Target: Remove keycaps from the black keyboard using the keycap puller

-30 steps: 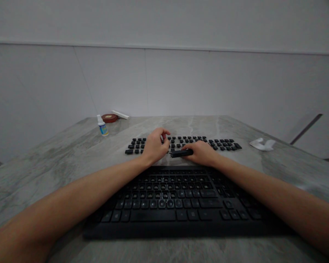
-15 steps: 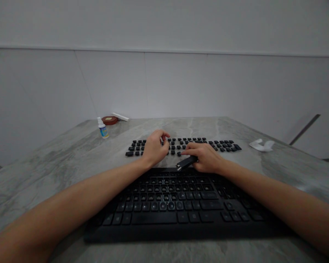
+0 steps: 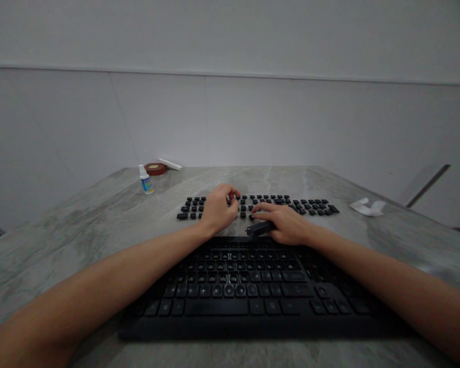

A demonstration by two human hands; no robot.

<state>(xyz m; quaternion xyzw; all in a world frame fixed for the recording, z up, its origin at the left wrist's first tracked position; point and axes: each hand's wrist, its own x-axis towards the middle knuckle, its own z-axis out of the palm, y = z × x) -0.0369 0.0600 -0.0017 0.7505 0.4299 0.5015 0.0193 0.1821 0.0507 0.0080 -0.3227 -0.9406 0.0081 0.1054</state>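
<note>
My right hand (image 3: 287, 223) is closed around a black keycap puller (image 3: 261, 228) with a metal tip, which points left over the keyboard's back edge. Its outstretched index finger reaches a loose keycap (image 3: 252, 216). Just left of it, my left hand (image 3: 219, 207) rests among the loose keycaps, its fingers curled toward the thumb; whatever they hold, if anything, is too small to make out. The black keyboard (image 3: 214, 327) lies in front of me. Several upper rows show bare sockets (image 3: 223, 266), while keys remain on the lower rows.
Behind the keyboard, loose keycaps (image 3: 314, 206) lie in rows on the grey marbled table (image 3: 99, 225). A small spray bottle (image 3: 146, 183), a reddish-brown box (image 3: 155, 169) and a white bar-shaped item (image 3: 170, 164) stand at back left. Crumpled white tissue (image 3: 367, 207) lies at right.
My right hand's fingers have stretched out a little over the keycap, and the puller has tilted flatter. My left hand has barely moved. The whole view has shifted slightly.
</note>
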